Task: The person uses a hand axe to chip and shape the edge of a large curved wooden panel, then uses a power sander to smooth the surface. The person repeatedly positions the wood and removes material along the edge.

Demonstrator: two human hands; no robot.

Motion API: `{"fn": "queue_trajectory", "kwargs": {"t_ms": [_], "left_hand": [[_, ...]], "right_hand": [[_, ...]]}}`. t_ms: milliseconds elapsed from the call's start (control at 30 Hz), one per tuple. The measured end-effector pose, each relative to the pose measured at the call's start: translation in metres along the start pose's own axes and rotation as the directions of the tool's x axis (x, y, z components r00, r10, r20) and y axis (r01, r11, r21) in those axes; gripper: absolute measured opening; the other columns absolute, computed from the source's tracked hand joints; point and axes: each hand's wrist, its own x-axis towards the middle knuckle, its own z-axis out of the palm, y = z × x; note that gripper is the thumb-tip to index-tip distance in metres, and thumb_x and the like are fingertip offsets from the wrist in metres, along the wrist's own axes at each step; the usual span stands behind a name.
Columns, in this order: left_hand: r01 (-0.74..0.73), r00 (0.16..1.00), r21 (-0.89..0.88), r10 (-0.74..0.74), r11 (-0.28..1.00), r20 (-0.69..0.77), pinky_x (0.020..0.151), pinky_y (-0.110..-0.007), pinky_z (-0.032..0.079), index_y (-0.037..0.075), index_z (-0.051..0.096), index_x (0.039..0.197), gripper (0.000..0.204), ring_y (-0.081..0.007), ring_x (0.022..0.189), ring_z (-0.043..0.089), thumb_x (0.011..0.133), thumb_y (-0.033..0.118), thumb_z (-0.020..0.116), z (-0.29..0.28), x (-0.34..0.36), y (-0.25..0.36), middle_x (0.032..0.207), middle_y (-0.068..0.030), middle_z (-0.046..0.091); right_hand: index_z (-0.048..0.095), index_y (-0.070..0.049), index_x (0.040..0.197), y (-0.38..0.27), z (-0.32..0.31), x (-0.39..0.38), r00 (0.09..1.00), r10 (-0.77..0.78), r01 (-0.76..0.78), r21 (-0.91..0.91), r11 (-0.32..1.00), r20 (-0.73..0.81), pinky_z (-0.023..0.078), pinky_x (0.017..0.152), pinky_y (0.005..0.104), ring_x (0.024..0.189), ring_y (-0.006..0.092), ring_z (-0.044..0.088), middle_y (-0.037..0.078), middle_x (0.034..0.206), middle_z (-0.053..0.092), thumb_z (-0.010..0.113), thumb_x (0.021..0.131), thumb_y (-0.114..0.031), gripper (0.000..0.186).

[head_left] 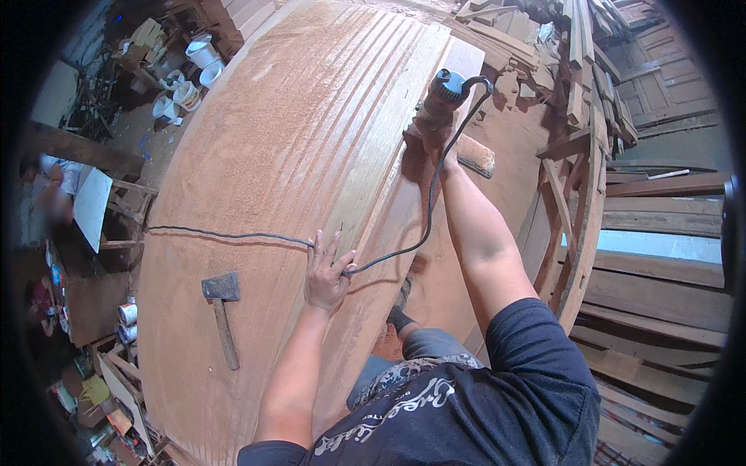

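Observation:
My right hand (437, 144) grips a dusty power tool (446, 97), apparently a router, with a black top and cord, at the edge of narrow pale boards (362, 179) on the sawdust-covered wooden work surface (225, 163). My left hand (328, 276) lies on the boards with fingers spread, touching the black cord (233, 234) that crosses the surface. The underside of the tool is hidden. A hatchet-like tool (221, 299) with a wooden handle lies left of my left hand. A dusty oblong object (475, 158) is just right of the power tool.
Plastic buckets (200, 54) and clutter stand beyond the surface's left. Blurred people (54, 182) are at far left, beside a white panel (88, 206). Stacked planks (579, 62), a wooden frame (594, 225) and boards (653, 303) line the right. My foot shows below the boards' edge.

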Motion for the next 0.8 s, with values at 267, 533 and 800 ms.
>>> {"fn": "queue_trajectory", "kwargs": {"t_ms": [267, 533, 800], "left_hand": [[0.015, 0.999, -0.005, -0.015, 1.0, -0.032, 0.129, -0.063, 0.029, 0.02, 0.076, 0.124, 0.028, -0.0551, 0.157, 0.032, 0.096, 0.018, 0.076, 0.005, 0.001, -0.001, 0.164, -0.0158, 0.052], [0.027, 0.984, -0.084, -0.041, 0.996, -0.174, 0.125, -0.067, 0.033, 0.02, 0.074, 0.129, 0.03, -0.0566, 0.154, 0.035, 0.099, 0.016, 0.074, 0.014, 0.027, -0.005, 0.162, -0.0187, 0.053], [-0.206, 0.877, -0.07, 0.153, 0.976, -0.456, 0.128, -0.07, 0.024, 0.017, 0.07, 0.13, 0.024, -0.0618, 0.15, 0.038, 0.107, 0.02, 0.063, 0.014, 0.219, -0.005, 0.159, -0.0221, 0.055]], "right_hand": [[0.059, -0.004, 0.135, 0.009, -0.009, 0.036, 0.984, -0.055, 0.038, -0.1, 0.994, -0.169, 0.056, 0.1, 0.041, 0.114, 0.0271, 0.07, 0.013, 0.122, 0.073, 0.09, 0.082, -0.026, 0.065], [0.057, -0.004, 0.137, 0.015, -0.014, 0.057, 0.969, -0.093, 0.063, -0.132, 0.989, -0.229, 0.055, 0.101, 0.0411, 0.115, 0.0271, 0.07, 0.013, 0.124, 0.072, 0.09, 0.082, -0.026, 0.068], [0.056, -0.004, 0.14, 0.014, -0.029, 0.08, 0.985, -0.119, 0.108, -0.089, 0.99, -0.127, 0.055, 0.102, 0.0413, 0.117, 0.027, 0.069, 0.013, 0.125, 0.072, 0.09, 0.082, -0.027, 0.071]]}}
